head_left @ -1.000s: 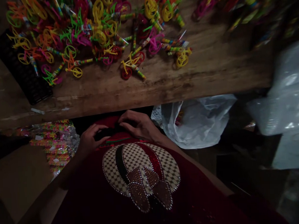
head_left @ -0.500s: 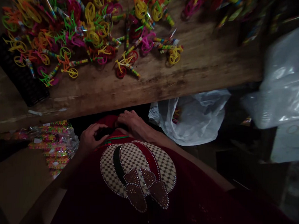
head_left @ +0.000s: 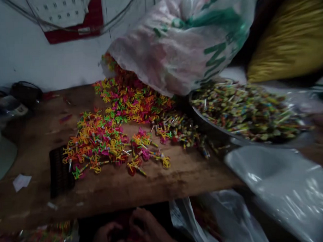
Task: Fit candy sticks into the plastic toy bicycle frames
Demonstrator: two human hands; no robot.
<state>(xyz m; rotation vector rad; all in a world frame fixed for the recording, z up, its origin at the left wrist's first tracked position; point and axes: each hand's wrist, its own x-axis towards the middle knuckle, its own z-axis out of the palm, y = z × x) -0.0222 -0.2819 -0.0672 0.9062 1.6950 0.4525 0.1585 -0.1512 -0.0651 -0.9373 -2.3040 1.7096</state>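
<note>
Low at the bottom edge, below the table front, my left hand point(head_left: 107, 236) is near my lap. Its fingers are curved, with a dark gap between thumb and fingers and nothing visible in it. My right hand point(head_left: 145, 222) lies just beside it, fingers bent, blurred and dim. Whether it holds anything is hidden. Dark red cloth shows between the hands. On the wooden table point(head_left: 158, 184) above them lies a heap of small bright plastic toy bicycles point(head_left: 98, 137), several with candy-filled tubes attached.
A large white sack point(head_left: 175, 53) spills colourful plastic pieces at the back. A wide metal basin point(head_left: 246, 111) of filled tubes stands at right. Clear plastic bags point(head_left: 283, 187) hang at the right edge, and an open white bag point(head_left: 233, 217) sits below. A black mat point(head_left: 59, 170) lies left.
My view has tilted up from my lap to the table and wall, so the hands appear lower. The back sack, basin and wall have come into view. Both hands stay near my lap.
</note>
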